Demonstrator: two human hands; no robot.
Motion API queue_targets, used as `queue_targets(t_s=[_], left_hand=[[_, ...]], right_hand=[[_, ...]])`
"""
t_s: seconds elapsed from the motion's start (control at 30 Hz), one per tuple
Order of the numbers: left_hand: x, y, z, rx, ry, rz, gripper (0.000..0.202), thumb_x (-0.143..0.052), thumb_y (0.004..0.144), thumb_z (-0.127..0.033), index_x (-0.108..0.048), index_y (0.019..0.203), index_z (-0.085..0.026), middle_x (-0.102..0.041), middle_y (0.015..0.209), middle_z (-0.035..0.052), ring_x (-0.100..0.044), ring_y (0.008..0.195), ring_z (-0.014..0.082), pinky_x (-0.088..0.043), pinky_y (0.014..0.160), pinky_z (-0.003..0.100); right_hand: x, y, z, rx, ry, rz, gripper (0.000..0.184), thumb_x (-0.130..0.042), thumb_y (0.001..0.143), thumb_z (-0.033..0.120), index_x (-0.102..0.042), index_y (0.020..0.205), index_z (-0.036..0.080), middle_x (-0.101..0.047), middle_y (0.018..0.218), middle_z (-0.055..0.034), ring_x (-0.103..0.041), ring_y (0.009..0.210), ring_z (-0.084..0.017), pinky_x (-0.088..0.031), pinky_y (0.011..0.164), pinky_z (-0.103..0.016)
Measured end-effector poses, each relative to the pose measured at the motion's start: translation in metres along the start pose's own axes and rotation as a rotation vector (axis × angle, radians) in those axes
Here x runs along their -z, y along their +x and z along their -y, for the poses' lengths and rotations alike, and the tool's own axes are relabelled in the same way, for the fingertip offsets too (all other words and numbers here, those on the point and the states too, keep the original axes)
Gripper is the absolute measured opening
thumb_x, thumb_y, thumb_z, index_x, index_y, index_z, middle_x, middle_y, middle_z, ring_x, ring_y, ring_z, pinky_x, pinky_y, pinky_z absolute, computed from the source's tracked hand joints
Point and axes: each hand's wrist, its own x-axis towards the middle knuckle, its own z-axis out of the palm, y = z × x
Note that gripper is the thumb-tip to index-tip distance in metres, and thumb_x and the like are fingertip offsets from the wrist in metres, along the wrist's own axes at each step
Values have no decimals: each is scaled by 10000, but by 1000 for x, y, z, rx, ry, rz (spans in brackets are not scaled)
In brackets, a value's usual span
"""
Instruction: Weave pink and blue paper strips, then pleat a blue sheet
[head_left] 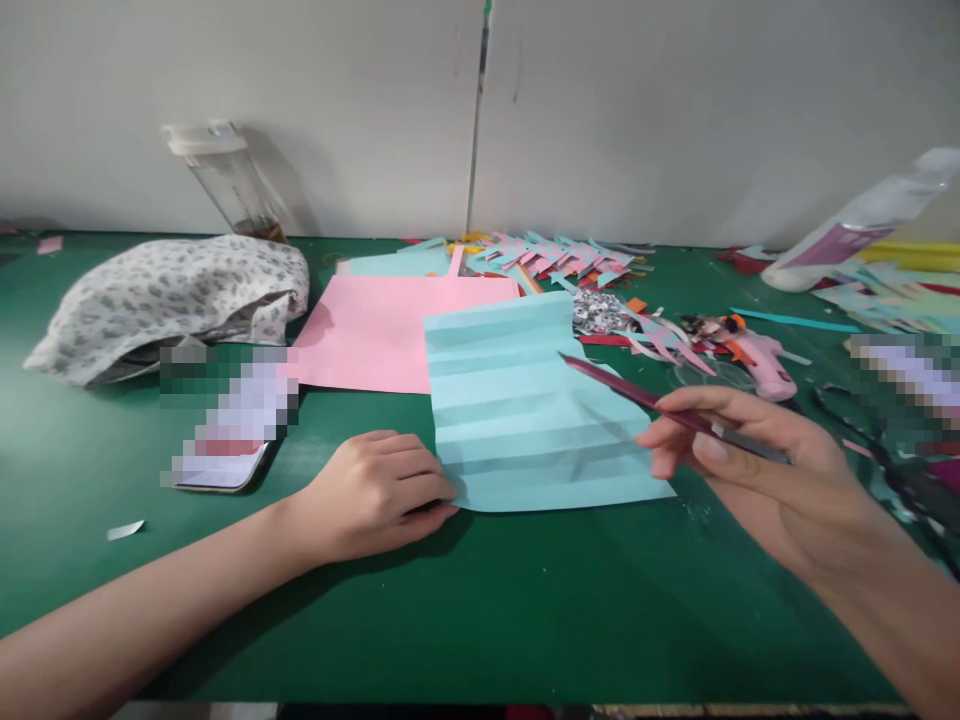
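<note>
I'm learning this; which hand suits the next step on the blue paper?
Probably the right hand, holding the maroon pen-like tool over the blue paper; the left hand rests at its near-left corner.

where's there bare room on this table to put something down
The widest bare patch of green tabletop is in front of the creased light-blue paper sheet, between the two forearms. Another lies left of the partly blurred phone, behind the small white scrap. It's crowded behind and right of the sheet, with pink-and-blue paper strips and a pink glue gun.
</note>
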Motion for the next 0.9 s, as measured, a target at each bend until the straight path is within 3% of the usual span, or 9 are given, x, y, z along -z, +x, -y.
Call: queue_targets(t_s=[0.27, 0.5, 0.7, 0.9], left_hand=[[2, 3, -6, 37, 56, 1, 135, -537, 844, -277, -627, 775, -204, -636, 704, -18, -572, 639, 108, -404, 542, 237], [0, 2, -8, 48, 47, -5, 166, -513, 856, -274, -615, 753, -195, -622, 699, -18, -554, 629, 99, -400, 540, 235], [-1, 2, -7, 48, 9, -6, 127, -517, 857, -257, -615, 799, -201, -629, 711, -26, -557, 632, 98, -402, 551, 235], [0, 3, -7, 49, 11, -10, 141, -513, 857, -262, -618, 783, -203, -624, 695, -27, -555, 625, 94, -405, 551, 235]], right_hand=[[-41, -17, -5, -218, 150, 302, 249, -681, 712, 371, -646, 927, 252, -688, 816, -55, -619, 603, -174, -514, 646, -346], [-43, -14, -4, -223, 205, 247, 208, -658, 733, 358, -668, 905, 241, -697, 813, -50, -616, 588, -149, -491, 599, -278], [-52, -13, -12, -356, 227, 257, 229, -555, 817, 391, -673, 832, 195, -698, 743, -61, -605, 543, -142, -488, 553, -265], [-58, -13, -19, -398, 199, 232, 278, -540, 830, 428, -672, 833, 183, -706, 744, -60, -608, 526, -130, -490, 548, -254]])
